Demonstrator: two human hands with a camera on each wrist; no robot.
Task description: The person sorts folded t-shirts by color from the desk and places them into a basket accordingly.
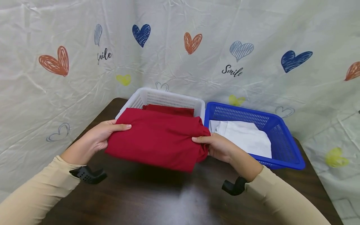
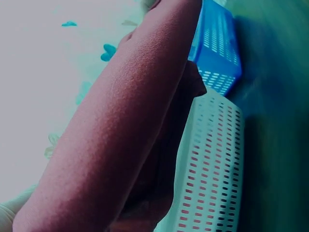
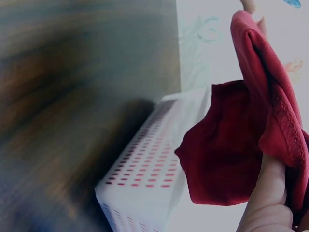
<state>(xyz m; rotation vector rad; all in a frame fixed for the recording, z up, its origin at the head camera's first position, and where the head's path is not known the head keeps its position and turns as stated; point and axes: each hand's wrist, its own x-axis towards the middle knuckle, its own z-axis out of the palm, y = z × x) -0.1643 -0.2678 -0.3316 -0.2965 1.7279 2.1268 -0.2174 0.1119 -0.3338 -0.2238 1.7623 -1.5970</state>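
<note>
A folded red garment (image 1: 157,137) is stretched between both hands, over the near side of the white basket (image 1: 174,96). My left hand (image 1: 104,133) grips its left end, thumb on top and fingers underneath. At the other end, my right hand (image 1: 219,145) pinches the bunched edge, thumb on top. The right wrist view shows a stitched hem on the garment (image 3: 273,96) and a flap hanging over the basket. Another piece of red cloth (image 1: 168,110) lies inside the white basket. In the left wrist view, the forearm hides most of the left hand's grip.
To the right of the white basket stands a blue basket (image 1: 287,150) with folded white cloth (image 1: 244,134) in it. Both sit on a dark wooden table (image 1: 112,187). Behind them hangs a pale curtain (image 1: 174,59) printed with hearts.
</note>
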